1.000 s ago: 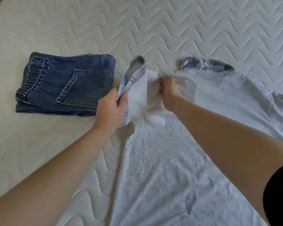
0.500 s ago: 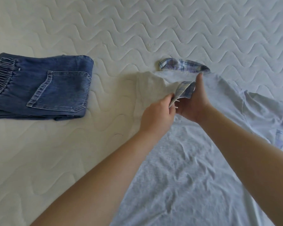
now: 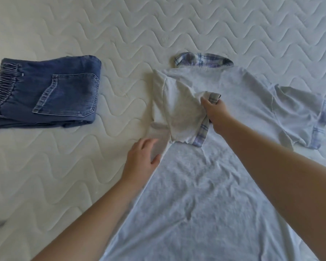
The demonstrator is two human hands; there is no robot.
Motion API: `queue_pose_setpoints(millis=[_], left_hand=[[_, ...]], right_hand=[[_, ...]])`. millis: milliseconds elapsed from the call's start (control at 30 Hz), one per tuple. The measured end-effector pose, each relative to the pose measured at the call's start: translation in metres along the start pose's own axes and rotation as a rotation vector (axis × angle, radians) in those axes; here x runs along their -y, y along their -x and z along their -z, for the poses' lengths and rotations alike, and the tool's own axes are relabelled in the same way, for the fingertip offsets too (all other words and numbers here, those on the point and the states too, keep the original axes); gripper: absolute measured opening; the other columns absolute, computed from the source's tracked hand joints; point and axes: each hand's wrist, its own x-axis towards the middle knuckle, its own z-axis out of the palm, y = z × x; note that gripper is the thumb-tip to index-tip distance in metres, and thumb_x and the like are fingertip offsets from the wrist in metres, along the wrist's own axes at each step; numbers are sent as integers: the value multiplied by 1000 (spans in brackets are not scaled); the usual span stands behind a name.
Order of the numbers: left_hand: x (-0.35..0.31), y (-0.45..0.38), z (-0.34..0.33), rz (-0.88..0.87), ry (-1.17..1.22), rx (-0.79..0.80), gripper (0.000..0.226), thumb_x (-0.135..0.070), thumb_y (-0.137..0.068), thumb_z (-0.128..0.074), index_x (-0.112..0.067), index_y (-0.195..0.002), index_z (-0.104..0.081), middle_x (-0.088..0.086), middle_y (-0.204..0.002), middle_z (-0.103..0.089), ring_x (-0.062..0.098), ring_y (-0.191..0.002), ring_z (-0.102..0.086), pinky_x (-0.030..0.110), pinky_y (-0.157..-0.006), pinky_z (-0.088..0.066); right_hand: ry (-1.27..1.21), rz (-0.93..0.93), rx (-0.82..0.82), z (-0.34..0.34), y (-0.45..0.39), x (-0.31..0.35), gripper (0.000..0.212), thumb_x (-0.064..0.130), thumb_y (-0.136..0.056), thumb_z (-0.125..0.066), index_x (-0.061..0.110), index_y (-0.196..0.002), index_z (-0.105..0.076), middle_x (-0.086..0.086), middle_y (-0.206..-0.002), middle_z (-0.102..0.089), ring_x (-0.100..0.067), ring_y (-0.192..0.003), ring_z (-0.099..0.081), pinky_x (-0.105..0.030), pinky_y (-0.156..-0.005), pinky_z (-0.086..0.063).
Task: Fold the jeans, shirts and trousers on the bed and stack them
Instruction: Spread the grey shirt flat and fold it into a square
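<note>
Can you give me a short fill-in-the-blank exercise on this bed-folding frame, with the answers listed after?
1. The right hand grips the plaid cuff of the shirt's ____ sleeve.
2. The folded jeans lie to the ____ of the grey shirt in the picture.
3. The shirt's collar has a ____ pattern.
4. The left hand, fingers straight, is at the shirt's ____ edge.

Missing words: folded-in; left; plaid; left
</note>
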Motion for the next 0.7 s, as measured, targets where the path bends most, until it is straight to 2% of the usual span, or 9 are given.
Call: queue_pose_setpoints(millis=[67, 133, 200, 233, 300, 367, 467, 533, 700], left_hand=[[12, 18, -2, 87, -24, 11, 48, -31, -87, -69, -13, -130, -57, 8, -122, -55, 27, -109, -54, 43, -93, -47], [17, 32, -4, 145, -53, 11, 45, -34, -84, -72, -13, -121, -60, 8, -112, -55, 29, -102, -55, 44, -85, -49], [20, 45, -7, 167, -106, -13, 40, -35, -79, -77, -9, -104, -60, 9, -98, -55, 32, -90, -56, 42, -73, -48], [22, 52, -8, 174, -126, -16, 40, -35, -76, -79, -7, -96, -58, 10, -91, -55, 33, -84, -56, 41, -67, -47], [25, 69, -10, 165, -180, 28, 44, -37, -72, -81, -7, -89, -55, 10, -83, -56, 34, -75, -57, 41, -59, -46], [31, 88, -12, 127, -283, 99, 47, -37, -67, -84, -6, -91, -59, 12, -79, -58, 34, -68, -60, 40, -52, -49], [43, 119, -12, 104, -425, 155, 45, -30, -59, -87, -5, -88, -63, 13, -71, -57, 33, -58, -60, 35, -42, -46], [53, 138, -10, 99, -503, 144, 41, -22, -54, -85, -4, -85, -63, 12, -67, -56, 31, -53, -59, 31, -39, -43], [65, 177, -4, 58, -576, 146, 36, -13, -47, -86, -6, -77, -67, 7, -46, -50, 24, -31, -49, 20, -32, -33]], right_hand=[[89, 99, -107, -3, 14, -14, 41, 44, -89, -66, 23, -121, -51, 3, -112, -61, -18, -103, -61, -36, -84, -53], [252, 231, -279, -4, 35, -30, 56, 45, -88, -65, 21, -134, -44, 2, -126, -54, -17, -114, -54, -39, -99, -45], [301, 339, -421, -8, 61, -47, 47, 37, -88, -64, 15, -126, -48, -2, -120, -53, -20, -111, -52, -39, -98, -41], [286, 364, -428, -12, 74, -56, 37, 34, -89, -63, 14, -117, -51, -1, -112, -53, -21, -105, -53, -38, -93, -42], [273, 292, -290, -24, 98, -72, 19, 34, -92, -59, 17, -98, -55, 4, -93, -58, -18, -85, -58, -33, -73, -45], [354, 154, -57, -42, 118, -86, 27, 38, -96, -53, 13, -88, -61, -1, -80, -68, -16, -68, -64, -33, -57, -50], [310, -30, 202, -75, 142, -102, 26, 38, -98, -55, 14, -97, -65, -1, -78, -73, -15, -64, -71, -32, -56, -58], [220, -83, 266, -92, 152, -107, 21, 35, -98, -56, 15, -99, -63, 0, -79, -74, -14, -62, -72, -26, -49, -54], [339, -106, 366, -116, 169, -107, 29, 42, -93, -61, 14, -89, -67, -1, -85, -73, -14, -59, -64, -23, -47, -44]])
